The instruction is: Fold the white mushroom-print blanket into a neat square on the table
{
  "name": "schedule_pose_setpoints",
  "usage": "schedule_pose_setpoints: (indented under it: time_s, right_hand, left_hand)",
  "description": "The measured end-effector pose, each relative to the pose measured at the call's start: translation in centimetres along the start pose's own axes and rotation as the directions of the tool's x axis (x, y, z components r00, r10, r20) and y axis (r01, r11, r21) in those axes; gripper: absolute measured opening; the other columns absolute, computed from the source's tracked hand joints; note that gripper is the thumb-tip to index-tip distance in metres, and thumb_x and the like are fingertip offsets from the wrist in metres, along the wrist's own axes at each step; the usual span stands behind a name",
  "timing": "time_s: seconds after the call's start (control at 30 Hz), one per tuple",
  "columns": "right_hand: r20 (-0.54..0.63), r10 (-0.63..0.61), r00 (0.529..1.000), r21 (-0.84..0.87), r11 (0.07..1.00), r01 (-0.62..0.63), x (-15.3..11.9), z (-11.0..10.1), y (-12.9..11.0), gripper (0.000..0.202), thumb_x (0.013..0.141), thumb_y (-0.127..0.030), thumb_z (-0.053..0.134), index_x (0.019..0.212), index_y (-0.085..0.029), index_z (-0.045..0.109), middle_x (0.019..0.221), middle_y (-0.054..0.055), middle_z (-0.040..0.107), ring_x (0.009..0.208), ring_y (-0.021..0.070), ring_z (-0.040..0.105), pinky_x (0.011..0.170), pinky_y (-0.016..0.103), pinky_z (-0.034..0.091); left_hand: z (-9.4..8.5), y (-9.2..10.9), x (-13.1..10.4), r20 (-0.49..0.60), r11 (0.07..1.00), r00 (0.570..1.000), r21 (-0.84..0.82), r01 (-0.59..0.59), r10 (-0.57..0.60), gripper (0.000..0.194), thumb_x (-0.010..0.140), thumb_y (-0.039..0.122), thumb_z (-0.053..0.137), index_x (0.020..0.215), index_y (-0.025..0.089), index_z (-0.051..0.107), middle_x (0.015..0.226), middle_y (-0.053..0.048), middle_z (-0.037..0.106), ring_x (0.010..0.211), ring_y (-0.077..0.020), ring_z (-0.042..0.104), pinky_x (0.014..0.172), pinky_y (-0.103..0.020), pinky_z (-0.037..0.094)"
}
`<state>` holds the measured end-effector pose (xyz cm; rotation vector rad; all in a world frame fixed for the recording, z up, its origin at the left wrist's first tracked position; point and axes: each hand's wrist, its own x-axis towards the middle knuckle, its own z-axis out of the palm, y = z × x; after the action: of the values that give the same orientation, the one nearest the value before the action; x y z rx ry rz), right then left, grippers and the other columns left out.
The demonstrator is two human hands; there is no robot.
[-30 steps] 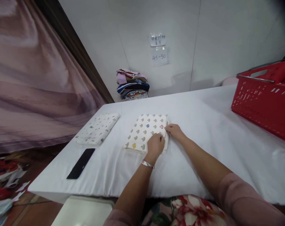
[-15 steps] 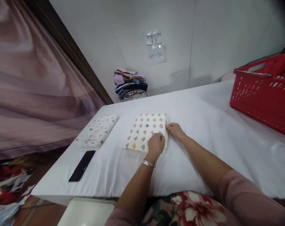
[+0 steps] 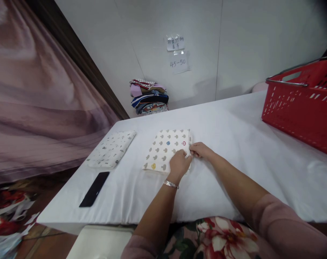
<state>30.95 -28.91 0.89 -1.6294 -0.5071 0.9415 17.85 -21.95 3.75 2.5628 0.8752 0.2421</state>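
Observation:
A folded white cloth with a mushroom print lies flat on the white-covered table. My left hand, with a silver bracelet at the wrist, is closed at the cloth's near right corner, thumb and fingers on its edge. My right hand pinches the layered right edge of the same cloth, just beyond the left hand. The fingertips of both hands nearly meet there. A second folded white cloth with small dark prints lies to the left, apart from both hands.
A black flat object lies near the table's front left. The red plastic basket stands at the right. Folded clothes are stacked beyond the far edge, below paper signs. A pink curtain hangs at left.
My left hand has shifted slightly right, its thumb and fingers now at the cloth's edge. My right hand keeps its pinch at the edge, having moved slightly nearer. The cloth stays in place.

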Motion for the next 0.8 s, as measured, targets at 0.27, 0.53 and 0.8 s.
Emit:
schedule_pose_setpoints:
  time_s: [0.27, 0.53, 0.8]
  right_hand:
    - [0.009, -0.042, 0.999, 0.043, 0.998, 0.042, -0.1, -0.3, -0.1, 0.022, 0.071, -0.028, 0.056, 0.053, -0.017, 0.051, 0.036, -0.005, 0.043, 0.032, 0.0046, 0.031, 0.034, 0.02, 0.017]
    - [-0.116, 0.01, 0.993, -0.111, 0.994, -0.023, 0.4, -0.9, 0.2, 0.024, 0.072, -0.022, 0.057, 0.05, -0.016, 0.049, 0.032, -0.005, 0.041, 0.029, 0.0054, 0.031, 0.033, 0.02, 0.019]
    - [-0.045, -0.029, 0.999, -0.091, 0.996, 0.025, 0.0, 0.0, -0.2, 0.025, 0.072, -0.021, 0.055, 0.048, -0.016, 0.048, 0.031, -0.005, 0.04, 0.029, 0.0049, 0.03, 0.034, 0.02, 0.019]
  left_hand:
    - [0.1, 0.0, 0.7, 0.01, 0.996, 1.0, 0.09, 0.004, -0.005, 0.011, 0.079, 0.028, 0.05, 0.085, 0.021, 0.056, 0.087, -0.004, 0.065, 0.08, -0.0194, 0.059, 0.065, -0.028, 0.038]
    - [-0.2, -0.2, 0.5, 0.026, 0.993, 1.0, 0.12, 0.014, -0.017, 0.011, 0.081, 0.028, 0.047, 0.084, 0.022, 0.056, 0.083, -0.002, 0.065, 0.078, -0.0168, 0.058, 0.063, -0.026, 0.037]
    - [-0.2, 0.4, 0.0, 0.025, 0.989, 1.0, 0.148, 0.001, -0.004, 0.011, 0.083, 0.031, 0.047, 0.086, 0.022, 0.053, 0.084, -0.001, 0.064, 0.08, -0.0168, 0.059, 0.065, -0.026, 0.038]
